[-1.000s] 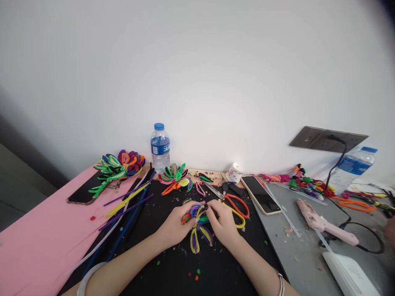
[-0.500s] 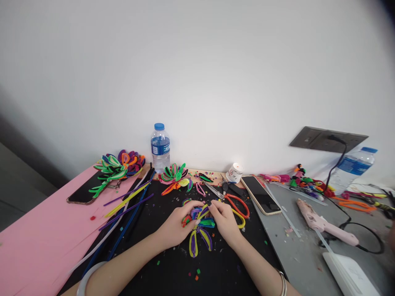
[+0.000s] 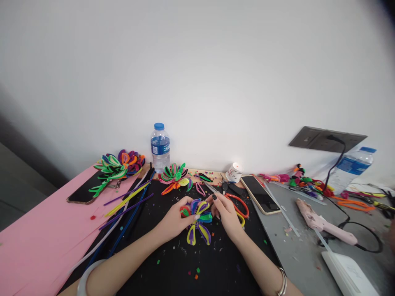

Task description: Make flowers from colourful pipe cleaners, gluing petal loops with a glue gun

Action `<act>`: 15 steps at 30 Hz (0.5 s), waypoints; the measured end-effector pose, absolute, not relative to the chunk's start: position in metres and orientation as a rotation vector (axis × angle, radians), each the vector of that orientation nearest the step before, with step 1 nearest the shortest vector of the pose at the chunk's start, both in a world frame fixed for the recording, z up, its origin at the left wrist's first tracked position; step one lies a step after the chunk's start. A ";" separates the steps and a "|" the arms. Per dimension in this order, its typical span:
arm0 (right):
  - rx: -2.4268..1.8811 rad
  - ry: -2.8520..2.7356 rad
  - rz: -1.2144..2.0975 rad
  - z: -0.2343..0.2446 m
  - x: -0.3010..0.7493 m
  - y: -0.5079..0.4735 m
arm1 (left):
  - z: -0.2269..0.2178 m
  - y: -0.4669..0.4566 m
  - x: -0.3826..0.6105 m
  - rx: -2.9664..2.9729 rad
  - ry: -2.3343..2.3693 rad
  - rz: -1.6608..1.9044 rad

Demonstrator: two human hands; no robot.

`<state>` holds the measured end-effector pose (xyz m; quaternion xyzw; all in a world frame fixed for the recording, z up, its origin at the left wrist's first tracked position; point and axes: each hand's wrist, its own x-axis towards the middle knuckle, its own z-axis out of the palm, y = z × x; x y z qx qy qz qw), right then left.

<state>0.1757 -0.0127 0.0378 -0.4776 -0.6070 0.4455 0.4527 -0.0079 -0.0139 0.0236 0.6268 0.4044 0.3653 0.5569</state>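
Head view: a pipe-cleaner flower (image 3: 198, 222) with looped petals in yellow, purple, blue, green and red is held just above the black mat (image 3: 173, 275), near its middle. The left hand (image 3: 173, 222) is closed on the flower's left side, thumb and fingers pinched at the red and green loops. The right hand (image 3: 226, 214) is curled against the right side, its fingertips gripping the blue and green petals. Red-handled scissors (image 3: 239, 202) lie just behind the right hand. Loose pipe cleaners (image 3: 128, 201) are spread to the left of the mat, beside a pink sheet (image 3: 33, 242). Two finished flowers (image 3: 119, 164) (image 3: 174, 174) and a water bottle (image 3: 160, 147) are set along the wall. To the right, a phone (image 3: 260, 194) and a pink glue gun (image 3: 324, 224) rest on the grey worktop (image 3: 293, 259). Small coloured scraps are scattered over the mat.
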 end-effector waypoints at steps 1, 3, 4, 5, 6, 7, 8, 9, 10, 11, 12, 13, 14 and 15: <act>-1.166 -1.489 1.098 0.040 0.176 -0.013 | 0.023 -0.013 -0.008 1.467 0.938 0.862; -1.133 -1.475 1.110 0.043 0.176 -0.013 | 0.021 -0.011 -0.007 1.448 0.887 0.861; -1.118 -1.471 1.121 0.043 0.176 -0.013 | 0.020 -0.010 -0.007 1.436 0.860 0.864; -1.107 -1.470 1.135 0.043 0.176 -0.013 | 0.020 -0.009 -0.007 1.422 0.833 0.864; -1.101 -1.474 1.153 0.043 0.176 -0.013 | 0.019 -0.009 -0.007 1.410 0.814 0.862; -1.101 -1.483 1.173 0.042 0.176 -0.013 | 0.019 -0.009 -0.007 1.404 0.804 0.855; -1.106 -1.498 1.194 0.041 0.176 -0.013 | 0.019 -0.009 -0.007 1.405 0.803 0.843; -1.112 -1.521 1.213 0.040 0.176 -0.013 | 0.019 -0.010 -0.007 1.416 0.809 0.825; -1.113 -1.549 1.229 0.039 0.176 -0.012 | 0.020 -0.010 -0.007 1.433 0.818 0.805; -1.111 -1.576 1.239 0.039 0.176 -0.012 | 0.020 -0.011 -0.008 1.450 0.829 0.786; -1.107 -1.598 1.246 0.038 0.177 -0.012 | 0.021 -0.011 -0.008 1.466 0.839 0.768; -1.104 -1.615 1.255 0.038 0.177 -0.012 | 0.021 -0.012 -0.009 1.475 0.849 0.755; -1.104 -1.621 1.263 0.038 0.177 -0.012 | 0.022 -0.012 -0.009 1.481 0.859 0.751; -1.107 -1.620 1.272 0.038 0.177 -0.012 | 0.022 -0.013 -0.009 1.481 0.868 0.750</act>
